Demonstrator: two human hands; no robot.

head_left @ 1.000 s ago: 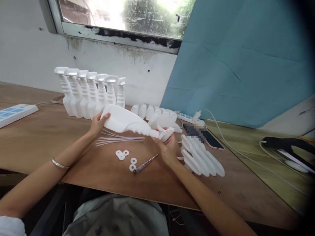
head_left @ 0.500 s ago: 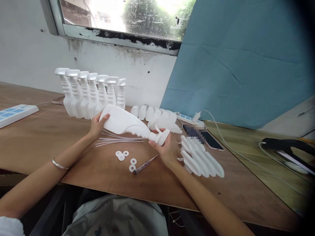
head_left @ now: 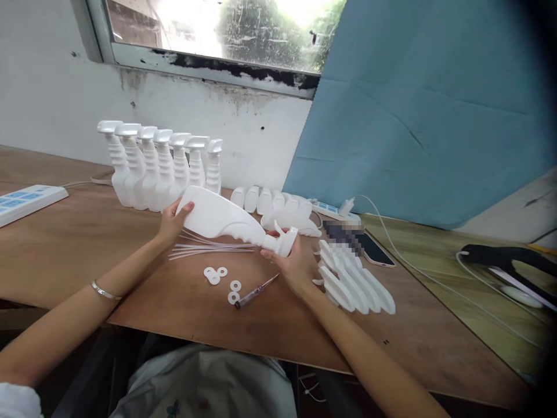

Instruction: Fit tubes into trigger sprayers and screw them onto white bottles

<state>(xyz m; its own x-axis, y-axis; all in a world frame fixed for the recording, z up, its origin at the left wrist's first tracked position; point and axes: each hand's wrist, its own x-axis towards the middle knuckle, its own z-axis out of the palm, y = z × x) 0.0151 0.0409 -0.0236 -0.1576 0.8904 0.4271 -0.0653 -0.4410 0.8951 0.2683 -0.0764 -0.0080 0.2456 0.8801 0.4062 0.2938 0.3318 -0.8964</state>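
Note:
A white spray bottle (head_left: 221, 219) lies on its side in the air above the wooden table (head_left: 78, 244). My left hand (head_left: 170, 223) grips its flat base. My right hand (head_left: 292, 264) is closed round the white trigger head (head_left: 287, 241) at the bottle's neck. Under the bottle lie several thin clear dip tubes (head_left: 209, 247). Several white washers (head_left: 223, 278) and a small screwdriver (head_left: 256, 291) rest on the table just in front of my hands.
A row of finished spray bottles (head_left: 159, 165) stands at the back by the wall. Empty bottles (head_left: 278, 206) lie beside them. A fan of white trigger heads (head_left: 357, 278) lies right of my hand, by a phone (head_left: 369, 244) on a cable. A power strip (head_left: 26, 200) sits far left.
The trigger head has turned in my right hand and sits closer against the bottle's neck. The bottle has barely shifted, and my left hand keeps its grip on the base.

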